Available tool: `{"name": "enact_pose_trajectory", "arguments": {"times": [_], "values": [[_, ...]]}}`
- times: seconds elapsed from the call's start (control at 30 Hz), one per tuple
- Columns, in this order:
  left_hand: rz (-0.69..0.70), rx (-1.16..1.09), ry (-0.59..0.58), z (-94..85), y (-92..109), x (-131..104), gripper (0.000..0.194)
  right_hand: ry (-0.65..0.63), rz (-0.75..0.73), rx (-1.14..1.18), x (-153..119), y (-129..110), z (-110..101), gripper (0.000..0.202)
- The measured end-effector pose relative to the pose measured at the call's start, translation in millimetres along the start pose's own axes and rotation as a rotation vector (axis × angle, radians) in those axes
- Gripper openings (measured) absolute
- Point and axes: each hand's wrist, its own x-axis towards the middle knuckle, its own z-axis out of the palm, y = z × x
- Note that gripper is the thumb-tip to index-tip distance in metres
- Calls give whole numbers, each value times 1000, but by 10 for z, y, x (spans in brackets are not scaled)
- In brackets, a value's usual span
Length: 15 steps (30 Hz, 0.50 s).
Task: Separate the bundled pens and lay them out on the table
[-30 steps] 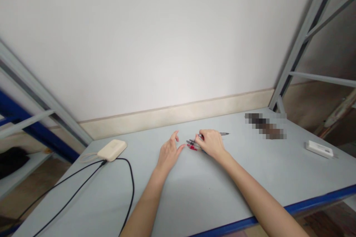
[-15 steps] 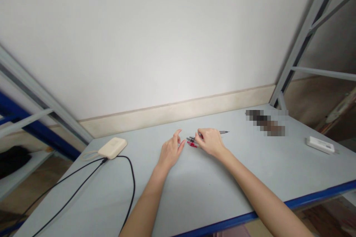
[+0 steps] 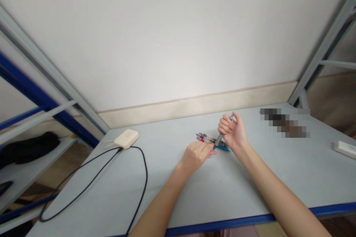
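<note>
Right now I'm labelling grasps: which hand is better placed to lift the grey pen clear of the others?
Probably the right hand: it wraps around the barrel of the grey pen, while the left hand is only at its lower end, close to the other pens.

Pens [image 3: 205,137] lie on the surface [image 3: 222,200] between a corded box [image 3: 127,139], left, and what may be a charger [image 3: 345,150], far right; the wall [image 3: 178,44] stands behind.

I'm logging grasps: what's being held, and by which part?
A grey pen: the right grip wraps its upper part; the left grip is at its lower end, possibly pinching.
</note>
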Motion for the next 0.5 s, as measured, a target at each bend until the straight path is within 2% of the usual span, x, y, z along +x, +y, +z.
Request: {"name": "enact_pose_trajectory", "arguments": {"times": [0.17,0.23,0.43,0.5], "values": [[-2,-28,-45,-21,6,-11,34,37,29,63,-5,31,-11,31],[4,-36,-60,-16,12,-18,31,38,35,51,-12,15,-5,32],[-56,-12,-21,42,21,-47,36,45,229,-59,-47,44,-1,45],[-53,-18,-28,62,25,-51,37,37,218,-55,-63,54,3,46]]}}
